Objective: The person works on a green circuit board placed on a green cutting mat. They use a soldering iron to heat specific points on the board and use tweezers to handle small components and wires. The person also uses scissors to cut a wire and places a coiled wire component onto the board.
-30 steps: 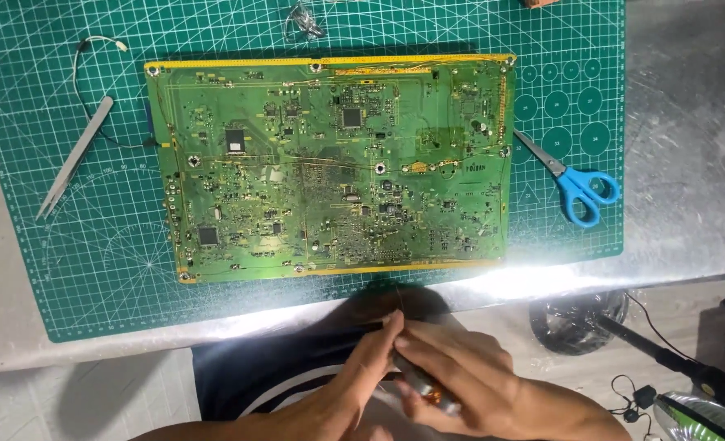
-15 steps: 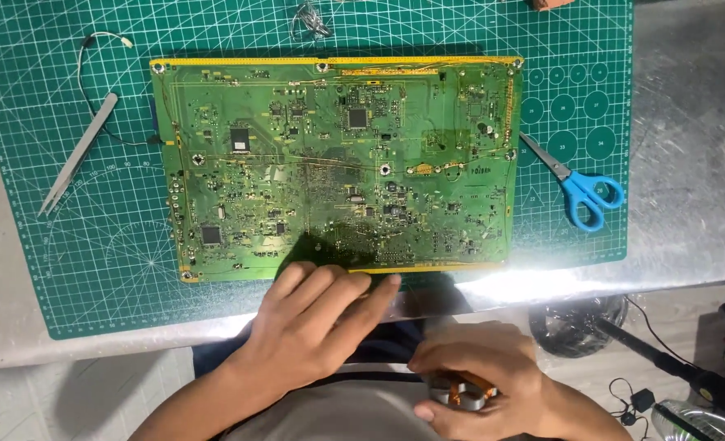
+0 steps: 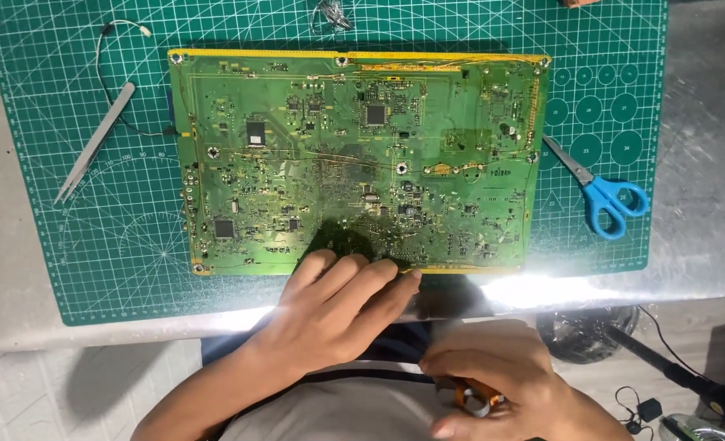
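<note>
Looking down from the head camera, the left hand (image 3: pixel 334 306) lies flat and spread, palm down, its fingertips (image 3: pixel 395 273) resting on the near edge of a large green circuit board (image 3: pixel 354 155). That board lies flat in the middle of a green cutting mat (image 3: pixel 93 269), which covers most of a grey desk (image 3: pixel 705 122).

Lower in the same view, the right hand (image 3: pixel 493 380) sits close to the person's body, well off the mat, curled around a small orange-and-black tool (image 3: pixel 475 398). Most of the tool is hidden by the fingers, so its kind cannot be told.

To the left of the board, a pair of metal tweezers (image 3: pixel 94 143) lies slantwise on the mat, and a thin black wire (image 3: pixel 109 82) loops from the mat's upper left toward the board's left edge. To the right of the board, scissors with blue handles (image 3: pixel 603 192) lie on the mat, their blades pointing at the board's right edge. A small tangle of metal wire (image 3: pixel 330 15) rests at the top edge of the mat, just above the board. Bright light glares off the desk's near edge, beside the left hand.
</note>
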